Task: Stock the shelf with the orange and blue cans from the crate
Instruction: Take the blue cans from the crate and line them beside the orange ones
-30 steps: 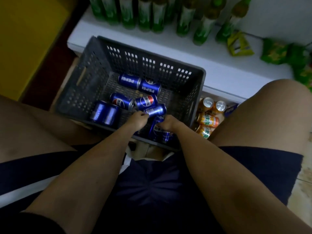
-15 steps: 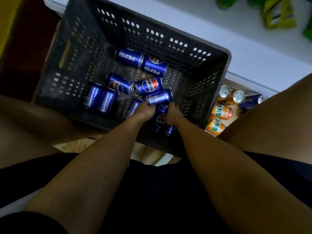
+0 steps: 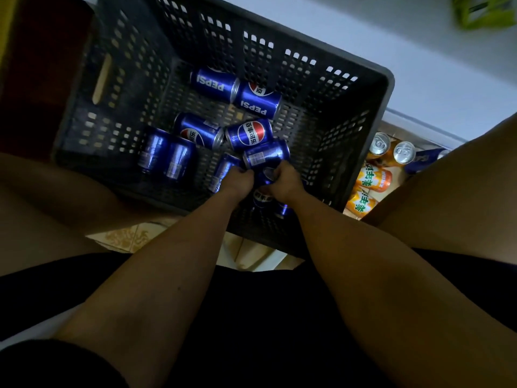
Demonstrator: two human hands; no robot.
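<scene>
White shelf runs across upper right, dark crate against it. Blue cans lie loose mid-crate. Orange cans sit right of crate under the shelf. Left hand and right hand each grip a blue can, centre frame.

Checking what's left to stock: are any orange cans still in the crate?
No, the crate holds only blue cans; the orange cans stand outside it.
</scene>
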